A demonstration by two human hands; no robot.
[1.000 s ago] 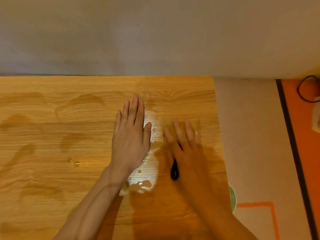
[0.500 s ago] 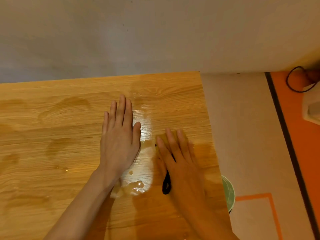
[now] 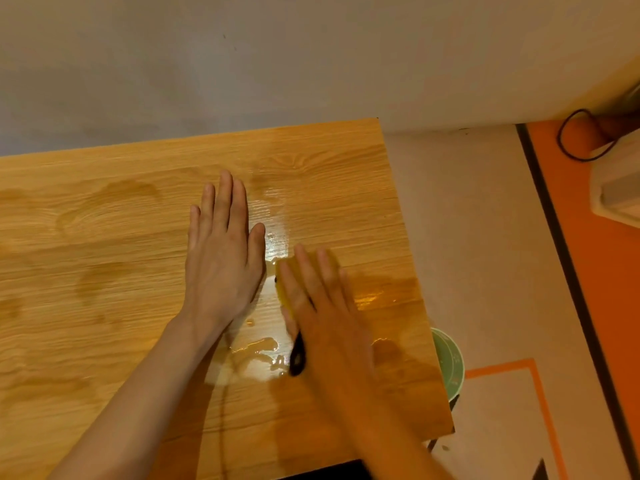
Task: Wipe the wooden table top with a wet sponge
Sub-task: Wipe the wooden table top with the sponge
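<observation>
The wooden table top (image 3: 104,271) fills the lower left of the head view, with dark damp patches on it. My right hand (image 3: 322,306) lies flat, pressing a yellow sponge (image 3: 282,289) onto the wood near the right edge; only the sponge's left rim and a black loop (image 3: 297,358) at its near end show. My left hand (image 3: 223,258) rests flat on the table just left of it, fingers together, holding nothing. A shiny wet streak (image 3: 273,233) and a puddle (image 3: 256,351) lie between the hands.
The table's right edge runs close beside my right hand. A pale green bowl (image 3: 448,365) sits on the floor below that edge. A grey wall (image 3: 242,64) borders the table's far side. A white object with a black cable (image 3: 616,181) stands far right.
My right hand with the sponge has slid toward me and a little right. The head view has shifted, so the table's right edge sits further left. My left hand stays flat.
</observation>
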